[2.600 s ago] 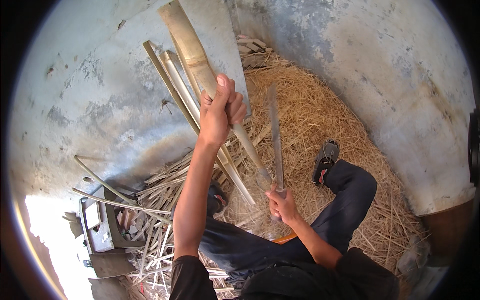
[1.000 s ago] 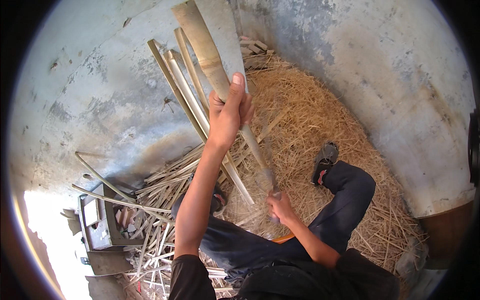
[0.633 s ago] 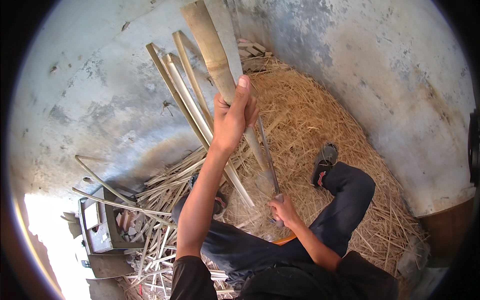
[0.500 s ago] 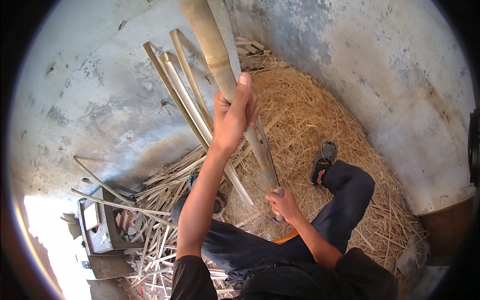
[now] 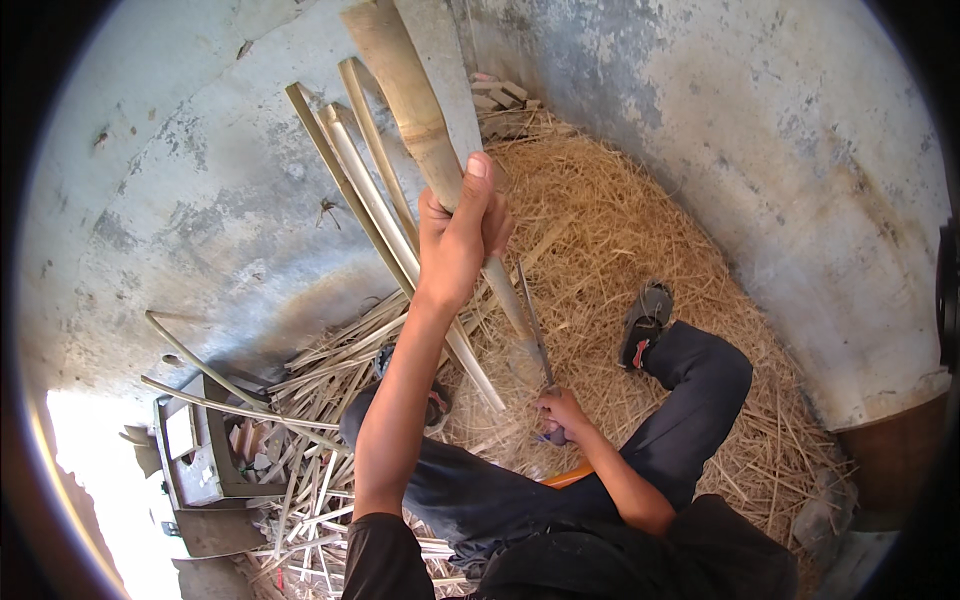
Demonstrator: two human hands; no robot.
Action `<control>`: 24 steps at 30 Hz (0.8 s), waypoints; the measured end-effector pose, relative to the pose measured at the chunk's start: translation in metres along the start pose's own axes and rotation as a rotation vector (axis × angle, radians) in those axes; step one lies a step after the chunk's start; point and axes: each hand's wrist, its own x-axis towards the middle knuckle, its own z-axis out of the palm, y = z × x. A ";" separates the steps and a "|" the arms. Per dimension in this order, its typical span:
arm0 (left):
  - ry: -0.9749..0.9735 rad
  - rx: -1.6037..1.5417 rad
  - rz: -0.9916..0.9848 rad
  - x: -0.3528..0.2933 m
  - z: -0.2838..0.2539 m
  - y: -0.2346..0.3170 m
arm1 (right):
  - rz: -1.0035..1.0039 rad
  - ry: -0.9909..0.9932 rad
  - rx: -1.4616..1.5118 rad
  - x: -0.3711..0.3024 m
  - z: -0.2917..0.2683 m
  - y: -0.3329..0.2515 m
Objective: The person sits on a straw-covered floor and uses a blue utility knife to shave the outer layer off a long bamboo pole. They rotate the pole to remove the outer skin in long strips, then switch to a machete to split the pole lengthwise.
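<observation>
My left hand (image 5: 458, 240) is wrapped round a thick bamboo pole (image 5: 410, 110), thumb lying along its upper side. The pole slants from the upper left down toward the floor between my legs, and its lower end is blurred. Lower right, my right hand (image 5: 563, 412) is closed round the handle of a long, narrow-bladed knife (image 5: 531, 318). The blade points up and away from me, close along the right side of the pole; whether it touches near the lower end I cannot tell. Left of the pole, several split bamboo lengths (image 5: 352, 195) lean on the wall.
Fine straw-like shavings (image 5: 600, 220) cover the floor up to the walls. Cut bamboo strips (image 5: 318, 475) lie heaped at the left. A grey box (image 5: 205, 480) holding broken bits stands beside them. Brick-like blocks (image 5: 500, 95) are stacked in the far corner. My shoe (image 5: 647, 320) rests on the shavings.
The pole and my left hand have shifted slightly left. My right hand has turned and dropped a little, and the blade's tip now stands lower and apart from the pole.
</observation>
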 end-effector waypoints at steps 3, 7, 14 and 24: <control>0.000 -0.010 0.007 0.004 0.000 -0.003 | 0.115 -0.242 0.296 0.012 -0.021 0.010; 0.020 0.011 0.004 0.009 -0.001 -0.006 | 0.015 -0.019 0.103 0.000 0.003 -0.002; 0.095 0.009 -0.006 -0.006 -0.014 0.000 | -0.150 0.008 -0.018 -0.022 0.034 -0.038; -0.224 -0.256 0.544 -0.126 -0.098 0.129 | -0.442 0.191 -0.736 -0.044 0.033 -0.041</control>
